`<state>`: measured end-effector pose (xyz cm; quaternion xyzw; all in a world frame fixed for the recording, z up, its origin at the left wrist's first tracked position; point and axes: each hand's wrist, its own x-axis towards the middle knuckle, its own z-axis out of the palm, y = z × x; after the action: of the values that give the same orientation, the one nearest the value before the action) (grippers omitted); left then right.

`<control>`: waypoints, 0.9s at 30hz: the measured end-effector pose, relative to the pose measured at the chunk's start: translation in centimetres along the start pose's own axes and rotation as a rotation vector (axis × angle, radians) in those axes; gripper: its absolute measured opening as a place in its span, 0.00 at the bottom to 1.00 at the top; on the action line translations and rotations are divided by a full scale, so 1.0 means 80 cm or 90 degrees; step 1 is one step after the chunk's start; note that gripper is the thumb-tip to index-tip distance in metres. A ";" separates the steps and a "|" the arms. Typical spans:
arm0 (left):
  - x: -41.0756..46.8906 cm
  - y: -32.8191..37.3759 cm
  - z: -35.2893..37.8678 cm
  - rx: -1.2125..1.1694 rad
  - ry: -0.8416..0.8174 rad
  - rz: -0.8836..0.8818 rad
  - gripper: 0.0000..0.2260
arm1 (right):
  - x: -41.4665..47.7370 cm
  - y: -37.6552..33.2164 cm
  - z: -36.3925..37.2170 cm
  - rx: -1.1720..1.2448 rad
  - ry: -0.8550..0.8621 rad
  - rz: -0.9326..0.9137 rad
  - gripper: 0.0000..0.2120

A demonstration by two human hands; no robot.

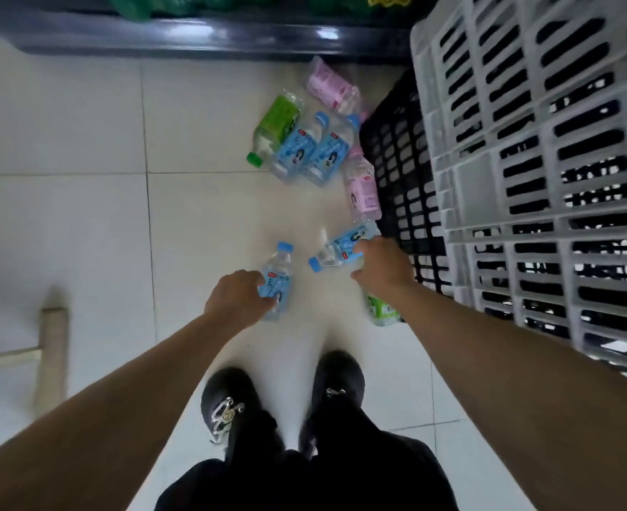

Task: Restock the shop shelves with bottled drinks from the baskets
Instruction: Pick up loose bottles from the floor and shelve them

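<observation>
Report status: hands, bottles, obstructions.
Left hand grips blue bottle; right hand grips second blue bottle. Loose bottles litter floor ahead, beside black basket, before shelf base.

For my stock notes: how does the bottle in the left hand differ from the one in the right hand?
The left bottle points its cap forward; the right bottle lies crosswise, cap leftward. The right bottle is near the black basket; the left bottle is not. Both have blue labels and caps.
</observation>
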<state>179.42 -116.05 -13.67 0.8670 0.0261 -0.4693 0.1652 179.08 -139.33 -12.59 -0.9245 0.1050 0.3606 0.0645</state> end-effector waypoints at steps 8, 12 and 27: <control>0.128 -0.018 0.060 0.053 -0.068 0.018 0.29 | 0.112 0.023 0.086 -0.181 0.021 -0.173 0.29; 0.155 -0.019 0.068 -0.002 -0.100 0.009 0.32 | 0.140 0.024 0.097 -0.224 0.036 -0.221 0.24; 0.000 0.000 -0.044 -0.663 -0.180 -0.079 0.19 | 0.021 -0.062 -0.007 0.645 -0.128 0.064 0.30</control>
<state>182.29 -114.96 -11.89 0.5956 0.2839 -0.5155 0.5467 181.84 -134.91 -13.09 -0.7316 0.3041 0.3543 0.4967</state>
